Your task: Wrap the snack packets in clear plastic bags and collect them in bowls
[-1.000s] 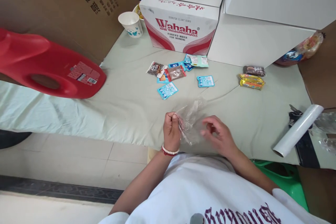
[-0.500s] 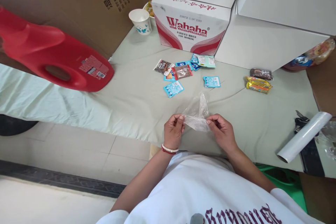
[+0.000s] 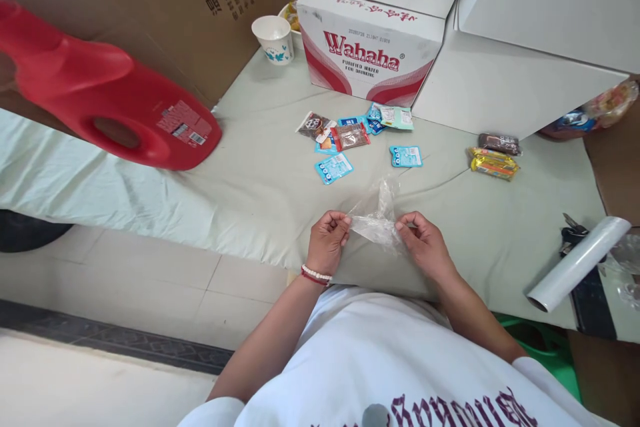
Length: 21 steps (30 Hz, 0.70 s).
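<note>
A clear plastic bag (image 3: 375,223) is stretched between my two hands over the table's front edge. My left hand (image 3: 329,238) pinches its left side between thumb and fingers. On the opposite side my right hand (image 3: 423,240) grips the plastic in the same way. Beyond the bag lie a blue-and-white packet (image 3: 334,169) and another blue packet (image 3: 406,156). Farther back sits a loose cluster of small packets, among them a red-edged one (image 3: 351,137), a brown one (image 3: 315,125) and a pale green one (image 3: 397,117).
A red jug (image 3: 150,117) stands at the left and a paper cup (image 3: 274,40) at the back. A Wahaha carton (image 3: 370,47) borders the rear. Yellow-wrapped snacks (image 3: 494,165) and a dark-wrapped one (image 3: 500,143) lie right, beyond a plastic film roll (image 3: 580,263).
The clear bag's near edge has shifted and looks more crumpled between my hands. Both hands keep their pinch. The view has moved slightly.
</note>
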Available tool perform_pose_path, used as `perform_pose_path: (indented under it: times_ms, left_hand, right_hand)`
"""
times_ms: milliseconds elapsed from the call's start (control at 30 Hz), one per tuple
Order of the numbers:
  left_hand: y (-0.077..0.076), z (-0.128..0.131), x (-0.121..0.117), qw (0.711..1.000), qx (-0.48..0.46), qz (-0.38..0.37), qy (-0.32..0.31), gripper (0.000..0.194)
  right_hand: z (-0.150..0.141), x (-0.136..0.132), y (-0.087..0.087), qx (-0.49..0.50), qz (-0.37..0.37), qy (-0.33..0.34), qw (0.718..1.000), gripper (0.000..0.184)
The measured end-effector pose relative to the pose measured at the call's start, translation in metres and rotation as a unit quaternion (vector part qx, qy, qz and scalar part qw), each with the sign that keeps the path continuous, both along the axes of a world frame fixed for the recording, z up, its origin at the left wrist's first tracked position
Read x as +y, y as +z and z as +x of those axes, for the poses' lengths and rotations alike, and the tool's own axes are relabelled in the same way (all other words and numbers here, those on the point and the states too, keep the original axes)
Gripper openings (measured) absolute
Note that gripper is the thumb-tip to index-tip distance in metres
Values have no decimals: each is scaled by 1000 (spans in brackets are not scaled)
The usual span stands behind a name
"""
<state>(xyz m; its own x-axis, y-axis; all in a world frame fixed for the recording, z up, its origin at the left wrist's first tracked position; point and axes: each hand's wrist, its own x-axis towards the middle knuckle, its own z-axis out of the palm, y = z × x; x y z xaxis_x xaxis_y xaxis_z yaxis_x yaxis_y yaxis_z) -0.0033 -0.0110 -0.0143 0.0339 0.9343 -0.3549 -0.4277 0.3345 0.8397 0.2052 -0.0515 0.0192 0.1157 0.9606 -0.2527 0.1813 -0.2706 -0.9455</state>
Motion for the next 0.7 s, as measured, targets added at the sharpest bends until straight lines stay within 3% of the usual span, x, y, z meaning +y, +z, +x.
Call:
perform_pose_path:
  times_ms: [200,467,600,700]
  left_hand:
    - [-3,2,2,1000,6,7,-1,39]
    - [-10,2,2,999,32,35,-4,36]
    - [-11,3,0,997,69,29,-7,36]
    - [-6,3,-6,990,129,37,48,49]
  right_hand:
    - [10,5,5,-87,89,-2,992,27]
    - [16,4,-2,-60,-35,19,997,38]
    - [0,2,-4,-80,61,30,994,26]
    - [-8,0,-5,-138,141,46,979,16]
